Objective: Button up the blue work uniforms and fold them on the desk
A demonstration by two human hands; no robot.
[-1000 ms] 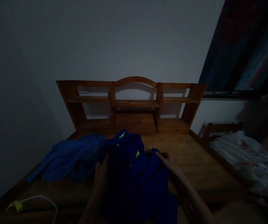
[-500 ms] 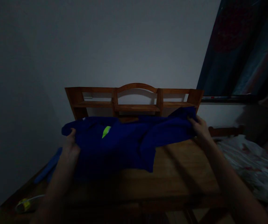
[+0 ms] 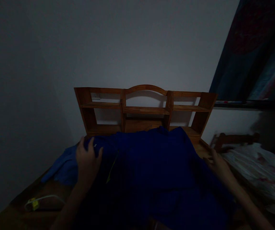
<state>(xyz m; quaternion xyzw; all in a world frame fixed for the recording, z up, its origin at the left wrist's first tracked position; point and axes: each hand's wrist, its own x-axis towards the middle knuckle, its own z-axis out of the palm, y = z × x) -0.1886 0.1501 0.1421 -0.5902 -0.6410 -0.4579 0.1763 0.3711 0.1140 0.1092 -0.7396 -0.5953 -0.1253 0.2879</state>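
Observation:
A dark blue garment (image 3: 152,169) with a small yellow-green mark lies spread over the wooden table (image 3: 27,214) in front of me. My left hand (image 3: 87,163) rests flat on its upper left part, fingers apart. At the garment's right edge is my right hand (image 3: 217,164), blurred, fingers stretched out along the cloth. A lighter blue garment (image 3: 60,166) shows from under the left side.
A wooden shelf unit (image 3: 144,108) stands at the table's back against the wall. A white cable with a yellow tag (image 3: 33,203) lies at the front left. To the right are a wooden chair back (image 3: 233,139) and white cloth (image 3: 259,172).
The blue garment was bunched, then held up stretched between both hands; now it lies spread on the table with both hands lowered onto it.

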